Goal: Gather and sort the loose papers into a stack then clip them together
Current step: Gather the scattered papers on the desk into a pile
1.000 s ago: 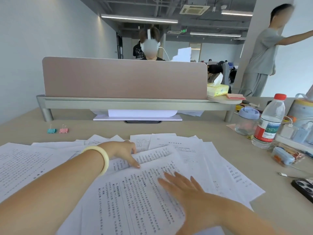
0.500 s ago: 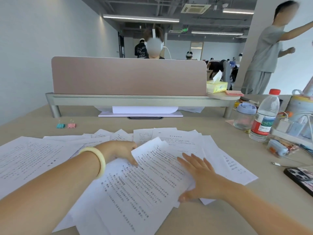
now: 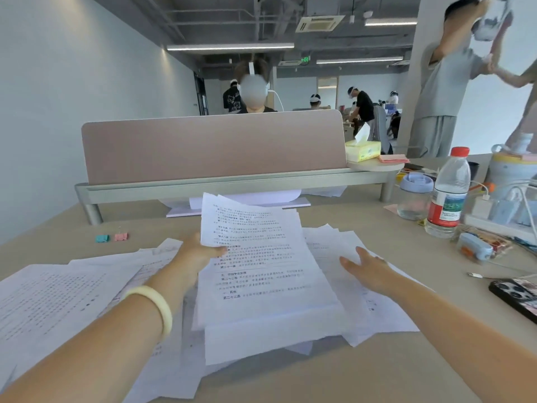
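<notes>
Several sheets [image 3: 261,257] sit in our left hand [image 3: 200,251], thumb clamped on top at their left edge, raised above the counter [image 3: 334,376] middle w/ far end tipped up. Flat, fingers straight & apart, our right hand [image 3: 369,270] is over loose sheets [image 3: 328,239] just beside; touching or not, can't tell. To do this well we sweep those in w/ the right, slide them under the bundle, keep print up, then tap edges square. More pages [image 3: 58,301] fan toward the counter's left edge: white, printed, thin, corners uneven. Two clips [image 3: 112,237], teal & pink, lie near the far-left corner.
</notes>
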`<state>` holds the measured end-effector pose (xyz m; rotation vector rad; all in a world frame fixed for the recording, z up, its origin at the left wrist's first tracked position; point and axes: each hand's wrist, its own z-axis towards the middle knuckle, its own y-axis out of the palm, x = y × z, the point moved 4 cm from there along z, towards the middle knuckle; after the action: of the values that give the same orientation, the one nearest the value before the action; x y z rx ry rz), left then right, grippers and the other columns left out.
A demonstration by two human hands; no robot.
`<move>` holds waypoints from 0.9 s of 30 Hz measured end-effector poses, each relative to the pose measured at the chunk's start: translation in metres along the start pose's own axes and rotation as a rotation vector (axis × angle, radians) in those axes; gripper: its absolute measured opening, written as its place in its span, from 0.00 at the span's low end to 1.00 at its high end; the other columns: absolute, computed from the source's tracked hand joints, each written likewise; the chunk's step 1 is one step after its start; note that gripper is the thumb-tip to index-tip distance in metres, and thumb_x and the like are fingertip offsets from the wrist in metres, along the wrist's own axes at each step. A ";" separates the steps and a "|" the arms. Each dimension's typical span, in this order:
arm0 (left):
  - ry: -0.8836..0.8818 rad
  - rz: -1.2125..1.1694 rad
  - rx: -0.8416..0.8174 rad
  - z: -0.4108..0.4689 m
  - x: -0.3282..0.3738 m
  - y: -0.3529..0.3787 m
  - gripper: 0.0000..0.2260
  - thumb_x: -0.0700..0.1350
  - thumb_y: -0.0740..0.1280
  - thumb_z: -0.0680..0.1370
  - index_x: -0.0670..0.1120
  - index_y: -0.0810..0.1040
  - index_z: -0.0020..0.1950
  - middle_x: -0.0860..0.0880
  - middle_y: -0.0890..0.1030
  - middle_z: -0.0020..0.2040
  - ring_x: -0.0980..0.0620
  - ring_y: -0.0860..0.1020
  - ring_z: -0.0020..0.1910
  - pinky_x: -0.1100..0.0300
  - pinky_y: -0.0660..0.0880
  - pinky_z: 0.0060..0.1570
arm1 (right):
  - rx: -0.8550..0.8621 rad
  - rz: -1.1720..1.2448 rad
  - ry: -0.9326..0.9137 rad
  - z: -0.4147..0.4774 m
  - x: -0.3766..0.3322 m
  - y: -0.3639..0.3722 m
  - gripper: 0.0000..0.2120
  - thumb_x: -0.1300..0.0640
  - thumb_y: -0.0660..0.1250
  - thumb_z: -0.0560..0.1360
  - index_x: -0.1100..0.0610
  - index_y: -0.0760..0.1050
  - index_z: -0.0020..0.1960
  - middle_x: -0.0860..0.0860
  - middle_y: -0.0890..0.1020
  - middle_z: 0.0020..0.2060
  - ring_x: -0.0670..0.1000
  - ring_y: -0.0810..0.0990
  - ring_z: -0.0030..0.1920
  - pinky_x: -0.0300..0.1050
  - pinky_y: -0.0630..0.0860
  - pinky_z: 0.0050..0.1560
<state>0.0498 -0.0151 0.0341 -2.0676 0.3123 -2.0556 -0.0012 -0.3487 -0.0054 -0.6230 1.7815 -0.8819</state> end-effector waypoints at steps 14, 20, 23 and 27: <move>-0.223 0.197 -0.087 0.011 -0.009 0.090 0.33 0.40 0.73 0.72 0.40 0.60 0.72 0.46 0.72 0.64 0.44 0.72 0.62 0.52 0.72 0.61 | -0.044 0.525 0.013 0.029 -0.007 -0.004 0.43 0.54 0.72 0.72 0.57 0.49 0.78 0.54 0.63 0.73 0.57 0.64 0.72 0.51 0.63 0.67; -0.242 -0.048 -0.158 0.008 -0.014 0.102 0.21 0.34 0.72 0.71 0.41 0.71 0.62 0.45 0.79 0.62 0.44 0.77 0.60 0.47 0.75 0.62 | -0.056 0.586 0.068 0.028 -0.004 -0.010 0.45 0.56 0.76 0.68 0.59 0.54 0.76 0.57 0.65 0.72 0.61 0.69 0.68 0.58 0.68 0.68; -0.202 -0.004 -0.225 0.003 -0.009 0.109 0.26 0.37 0.73 0.69 0.43 0.72 0.66 0.46 0.78 0.64 0.45 0.76 0.63 0.50 0.73 0.63 | -0.044 0.575 0.077 0.027 -0.003 -0.017 0.32 0.62 0.75 0.68 0.69 0.66 0.67 0.63 0.77 0.60 0.64 0.79 0.57 0.62 0.75 0.59; -0.136 0.142 -0.278 -0.008 -0.002 0.112 0.30 0.41 0.73 0.71 0.44 0.68 0.70 0.49 0.75 0.67 0.48 0.72 0.67 0.57 0.69 0.62 | -0.086 0.429 0.025 0.015 -0.006 -0.018 0.20 0.67 0.70 0.71 0.71 0.73 0.62 0.62 0.80 0.52 0.61 0.81 0.46 0.49 0.79 0.44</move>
<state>0.0416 -0.1219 -0.0010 -2.2534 0.7355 -1.8664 0.0153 -0.3589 0.0094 -0.2652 1.8868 -0.5230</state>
